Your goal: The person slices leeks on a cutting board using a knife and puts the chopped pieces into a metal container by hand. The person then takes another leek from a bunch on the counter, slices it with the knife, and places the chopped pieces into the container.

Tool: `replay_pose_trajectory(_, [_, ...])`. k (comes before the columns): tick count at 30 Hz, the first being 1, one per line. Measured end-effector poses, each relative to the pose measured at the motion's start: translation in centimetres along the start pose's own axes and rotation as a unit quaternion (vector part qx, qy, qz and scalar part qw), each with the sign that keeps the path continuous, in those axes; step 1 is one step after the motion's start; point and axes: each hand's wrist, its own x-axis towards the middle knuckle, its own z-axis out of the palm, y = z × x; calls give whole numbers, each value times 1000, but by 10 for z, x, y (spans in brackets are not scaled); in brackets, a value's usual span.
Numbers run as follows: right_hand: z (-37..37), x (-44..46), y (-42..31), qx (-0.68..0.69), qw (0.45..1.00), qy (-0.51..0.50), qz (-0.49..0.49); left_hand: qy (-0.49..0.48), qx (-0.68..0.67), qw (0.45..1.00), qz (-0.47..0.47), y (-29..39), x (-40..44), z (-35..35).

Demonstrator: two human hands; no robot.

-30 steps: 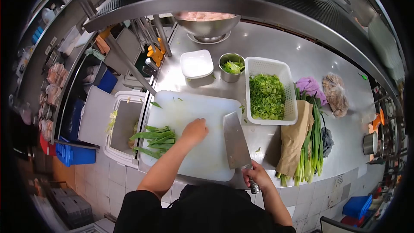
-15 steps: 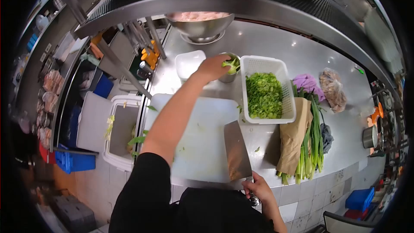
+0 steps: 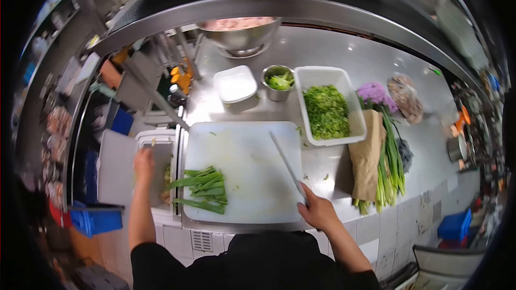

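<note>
My right hand (image 3: 319, 210) is closed round the handle of a cleaver (image 3: 286, 160), whose blade stands edge-on over the right part of the white cutting board (image 3: 258, 193). At the left, my left hand (image 3: 144, 163) is over the rim of an open white bin (image 3: 156, 138); it is blurred and its fingers cannot be made out. Cut green onion leaves (image 3: 207, 187) lie on the board's left side, some overhanging its edge. Beyond the board stand a metal cup (image 3: 278, 94) with pale green pieces in it and a white dish (image 3: 235, 84).
A white basket (image 3: 363, 138) holds chopped green onion. Beside it lie whole green onions (image 3: 394, 156) partly wrapped in brown paper (image 3: 367, 153). Farther back are a bowl (image 3: 242, 37) of pink meat, a purple cloth (image 3: 376, 94) and a bagged item (image 3: 405, 99). A steel shelf (image 3: 269, 6) hangs overhead.
My left hand has moved from the metal cup down and left to the bin. The green onion leaves on the board are now uncovered. The cleaver has turned from flat to edge-on.
</note>
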Motion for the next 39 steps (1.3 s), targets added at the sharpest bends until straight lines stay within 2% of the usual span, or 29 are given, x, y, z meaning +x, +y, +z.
replay_pose_trajectory(2, [18,20,-9,-80,997,9,-7,53,-53,997,-29,10,-2,-10])
replay_pose_trajectory(5, [56,51,-8,-148,989,28,-5,79,-247,964,-67,62,4,-15])
replay_pose_trajectory(6, [68,58,-5,-162,986,40,-6,76,-312,944,-80,84,7,-13])
replay_pose_trajectory(8, [83,58,-2,-180,977,108,-45,63,-358,930,-52,146,8,-18])
replay_pose_trajectory(9, [78,50,0,-188,974,122,-27,65,-379,922,-48,179,7,-21])
replay_pose_trajectory(10, [71,41,-1,-143,980,130,-41,60,-393,917,-36,210,6,-24])
replay_pose_trajectory(12, [48,15,2,-100,983,146,-48,-27,-473,880,-11,267,5,-29])
replay_pose_trajectory(14, [3,-22,15,39,985,163,-47,-54,-505,861,24,325,6,-29])
replay_pose_trajectory(15, [-19,-42,25,152,969,195,-9,-67,-521,849,54,364,2,-36])
replay_pose_trajectory(16, [-37,-56,54,117,963,244,-18,-79,-535,837,84,401,-1,-43])
replay_pose_trajectory(18, [-73,-87,110,152,921,342,112,-118,-565,805,136,469,-10,-38])
replay_pose_trajectory(19, [-78,-94,164,82,893,424,131,-126,-563,797,179,509,-17,-45])
replay_pose_trajectory(20, [-93,-104,209,64,866,470,161,-133,-560,788,221,551,-26,-52])
replay_pose_trajectory(21, [-107,-114,239,36,844,482,232,-147,-562,773,255,592,-38,-55])
replay_pose_trajectory(22, [-113,-120,284,-13,837,478,265,-162,-562,758,288,632,-50,-57])
replay_pose_trajectory(24, [-109,-131,350,-127,858,412,280,-174,-561,732,345,709,-76,-54])
replay_pose_trajectory(25, [-107,-132,365,-115,862,406,282,-201,-553,727,353,741,-88,-45])
replay_pose_trajectory(26, [-104,-130,378,-88,887,348,290,-228,-545,722,360,765,-98,-33])
replay_pose_trajectory(27, [-104,-130,389,-63,908,290,295,-233,-537,728,358,781,-105,-19])
replay_pose_trajectory(28, [-109,-134,398,-56,912,284,291,-252,-492,746,373,794,-111,-4])
replay_pose_trajectory(30, [-123,-147,412,162,907,264,284,-269,-442,767,380,805,-121,20])
replay_pose_trajectory(31, [-130,-154,415,219,904,253,267,-303,-412,783,355,804,-123,27])
replay_pose_trajectory(32, [-135,-160,417,219,905,250,263,-336,-382,796,328,802,-127,35])
replay_pose_trajectory(34, [-158,-177,392,379,871,224,217,-342,-396,800,294,809,-131,22])
replay_pose_trajectory(36, [-160,-179,391,426,855,215,203,-324,-416,800,286,814,-130,15])
replay_pose_trajectory(38, [-157,-177,391,485,816,260,177,-303,-418,809,281,826,-131,14])
replay_pose_trajectory(39, [-160,-177,387,482,818,259,175,-281,-422,815,279,836,-131,11])
